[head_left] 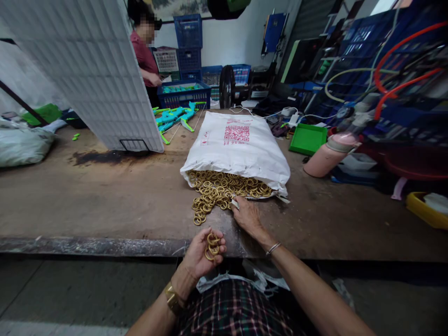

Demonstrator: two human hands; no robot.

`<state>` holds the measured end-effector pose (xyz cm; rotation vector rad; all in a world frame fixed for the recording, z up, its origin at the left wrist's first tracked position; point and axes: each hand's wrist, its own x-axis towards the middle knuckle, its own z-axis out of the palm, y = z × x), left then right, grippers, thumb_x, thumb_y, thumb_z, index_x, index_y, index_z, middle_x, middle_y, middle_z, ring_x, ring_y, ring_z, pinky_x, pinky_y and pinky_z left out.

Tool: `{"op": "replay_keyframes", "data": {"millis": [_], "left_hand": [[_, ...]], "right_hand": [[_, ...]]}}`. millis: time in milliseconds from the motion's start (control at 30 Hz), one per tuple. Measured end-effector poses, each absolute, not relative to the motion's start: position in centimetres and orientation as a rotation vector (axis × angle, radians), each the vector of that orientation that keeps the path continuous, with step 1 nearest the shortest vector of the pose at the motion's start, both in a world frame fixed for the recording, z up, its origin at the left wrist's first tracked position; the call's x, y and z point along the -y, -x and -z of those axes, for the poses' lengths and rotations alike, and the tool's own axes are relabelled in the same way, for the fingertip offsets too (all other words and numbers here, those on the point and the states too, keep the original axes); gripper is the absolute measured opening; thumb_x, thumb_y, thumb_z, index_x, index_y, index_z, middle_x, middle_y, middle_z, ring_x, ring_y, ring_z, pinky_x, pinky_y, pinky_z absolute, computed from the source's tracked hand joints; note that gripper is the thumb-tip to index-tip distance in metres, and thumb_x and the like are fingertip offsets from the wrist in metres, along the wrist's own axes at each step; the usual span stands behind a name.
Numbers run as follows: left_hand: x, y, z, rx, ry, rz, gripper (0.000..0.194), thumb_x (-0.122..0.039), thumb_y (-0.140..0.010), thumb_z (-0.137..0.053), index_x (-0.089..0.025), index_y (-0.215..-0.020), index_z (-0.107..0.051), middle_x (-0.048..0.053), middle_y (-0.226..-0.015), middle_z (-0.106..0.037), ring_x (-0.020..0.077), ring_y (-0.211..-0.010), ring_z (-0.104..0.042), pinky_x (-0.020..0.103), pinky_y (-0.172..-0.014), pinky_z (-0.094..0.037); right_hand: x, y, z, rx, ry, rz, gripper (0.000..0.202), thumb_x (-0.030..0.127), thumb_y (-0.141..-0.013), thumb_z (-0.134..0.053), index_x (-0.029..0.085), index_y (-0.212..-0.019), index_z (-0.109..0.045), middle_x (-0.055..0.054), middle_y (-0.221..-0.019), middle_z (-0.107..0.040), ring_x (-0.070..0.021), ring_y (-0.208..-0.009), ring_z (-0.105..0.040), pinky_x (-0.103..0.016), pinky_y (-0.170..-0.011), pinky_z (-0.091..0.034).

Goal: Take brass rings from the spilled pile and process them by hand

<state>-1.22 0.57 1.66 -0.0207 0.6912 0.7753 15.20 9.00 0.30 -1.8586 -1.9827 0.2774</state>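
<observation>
A white woven sack [213,140] with red print lies on the brown table [140,196], its mouth facing me. Gold-coloured rings [210,193] spill out of the mouth into a loose pile. My left hand [203,252], palm up at the table's front edge, has its fingers curled round several gold rings. At the right side of the pile, my right hand [248,217] reaches down with its fingers bent together and a small pale object [235,204] at the fingertips. Whether a ring is also between those fingers is hidden.
A tall white ribbed panel [105,70] stands at the left. Behind are blue-green toy crossbows [175,116], a crate [185,96] and a person [145,56]. Rightward are a green tray [308,139], a pink bottle [327,156] and a yellow container [425,212].
</observation>
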Motion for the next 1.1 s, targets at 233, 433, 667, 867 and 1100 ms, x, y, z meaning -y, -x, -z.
{"op": "replay_keyframes", "data": {"millis": [233, 433, 667, 867, 1100], "left_hand": [[-0.7, 0.6, -1.7, -0.806, 0.016, -0.850, 0.027, -0.025, -0.072, -0.065, -0.012, -0.058, -0.046, 0.000, -0.055, -0.051, 0.0046, -0.043, -0.044, 0.012, -0.035, -0.022], [-0.9, 0.0, -2.1, -0.983, -0.457, -0.977, 0.028, -0.038, -0.069, -0.066, -0.017, -0.078, -0.051, -0.004, -0.060, -0.049, 0.0045, -0.041, -0.039, 0.014, -0.035, -0.022], [-1.1, -0.5, -2.5, -1.184, -1.272, -1.198, 0.022, -0.020, -0.075, -0.059, -0.019, -0.097, -0.064, 0.002, -0.076, -0.059, 0.0125, -0.067, -0.051, 0.023, -0.067, -0.041], [-1.3, -0.8, -1.3, -1.149, -1.573, -1.103, 0.017, -0.023, -0.082, -0.047, -0.017, -0.085, -0.063, 0.005, -0.081, -0.063, 0.0158, -0.075, -0.054, 0.027, -0.073, -0.040], [-1.0, -0.9, -1.4, -1.132, -1.005, -0.937, 0.025, -0.043, -0.080, -0.049, -0.018, -0.078, -0.049, -0.007, -0.055, -0.043, 0.0050, -0.040, -0.034, 0.017, -0.039, -0.027]], "right_hand": [[-8.6, -15.3, -0.3, 2.049, 1.834, -0.244, 0.016, 0.018, -0.080, -0.043, 0.019, -0.089, -0.057, -0.008, -0.091, -0.061, -0.0175, -0.075, -0.053, -0.027, -0.061, -0.030], [-8.0, -15.7, -0.4, 1.867, 1.724, -0.536, 0.012, 0.020, -0.077, -0.041, 0.019, -0.076, -0.052, 0.000, -0.066, -0.053, -0.0136, -0.059, -0.044, -0.025, -0.056, -0.029], [-5.9, -14.9, -1.4, 1.428, 1.497, -1.261, 0.014, 0.026, -0.067, -0.048, 0.018, -0.074, -0.056, 0.005, -0.057, -0.048, -0.0089, -0.050, -0.040, -0.021, -0.047, -0.030], [-4.6, -14.2, -2.1, 1.135, 1.451, -1.644, 0.015, 0.029, -0.064, -0.051, 0.018, -0.073, -0.054, 0.010, -0.046, -0.039, -0.0040, -0.035, -0.025, -0.019, -0.035, -0.016], [-4.3, -14.0, -1.6, 1.253, 1.416, -1.576, 0.021, 0.038, -0.069, -0.054, 0.018, -0.065, -0.049, 0.008, -0.048, -0.042, -0.0035, -0.037, -0.027, -0.018, -0.037, -0.019]]}}
